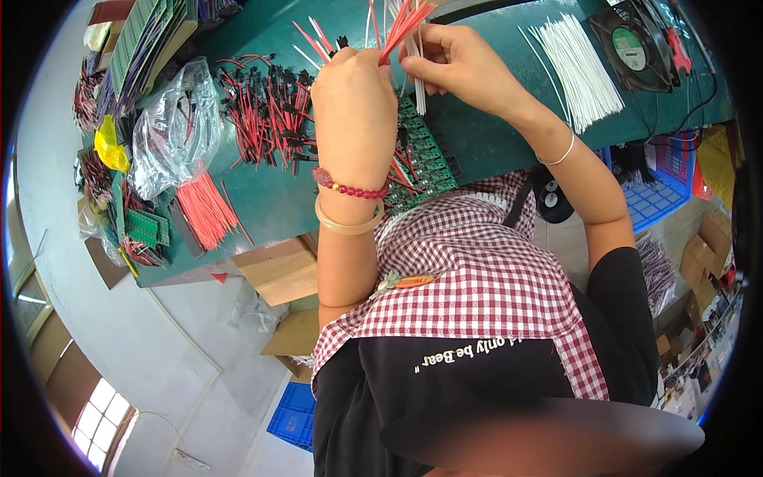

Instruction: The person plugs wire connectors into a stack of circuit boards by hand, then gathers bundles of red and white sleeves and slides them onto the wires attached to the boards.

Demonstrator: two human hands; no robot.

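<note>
Over the bench, my left hand (354, 83), its wrist wearing red beads and a pale bangle, is closed round a bundle of red wires (404, 28). Some white wires and small black connectors stick out beside that fist. My right hand (461, 67) is close against it, thumb and fingers pinched on thin white wires (420, 94) that hang below the fingertips. Exactly how many wires it grips is hidden. Beneath both hands lies a green circuit board panel (425, 155), with some red and black wires on its left part.
Red-black wires with connectors (266, 111) lie left, beside a clear plastic bag (179, 123) and loose red wires (208, 211). Stacked green boards (147, 48) stand far left. White wires (576, 71) and a black fan (632, 48) are right; a blue crate (656, 191) sits below the bench.
</note>
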